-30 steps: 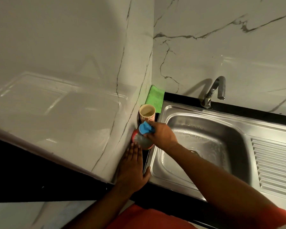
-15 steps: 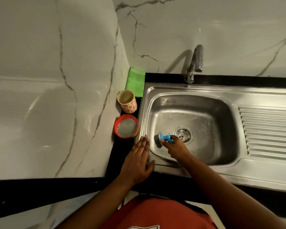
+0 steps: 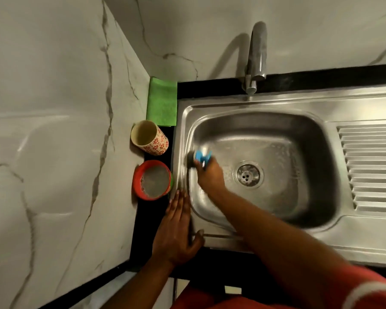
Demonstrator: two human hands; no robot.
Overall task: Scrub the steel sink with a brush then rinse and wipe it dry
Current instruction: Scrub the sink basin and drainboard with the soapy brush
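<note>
A marble wall [image 3: 54, 108] fills the left and back of the view, meeting in a corner behind a black counter [image 3: 147, 219]. Set into that counter is the steel sink [image 3: 321, 230], its basin wet and shining, with a ribbed draining board [image 3: 370, 166] on its right side and a round drain [image 3: 248, 174] in the basin floor. A steel tap [image 3: 255, 54] stands behind the basin at the back rim.

The right hand [image 3: 210, 175] reaches down into the basin from the near side, its fingers curled round the blue handle of the brush [image 3: 201, 155]. The brush sticks out beyond the fingertips, away from the person, and its dark head is against the basin's left wall, left of the drain; the picture is blurred there, so the bristles cannot be made out. The left hand [image 3: 176, 228] lies flat with straight fingers on the sink's left rim at the near corner, holding nothing.

On the counter strip left of the sink stand, from back to front, a folded green cloth [image 3: 162, 101], a cream cup [image 3: 149, 137] with red flowers, and a red bowl [image 3: 151, 179] of cloudy liquid just beyond the left fingertips.
</note>
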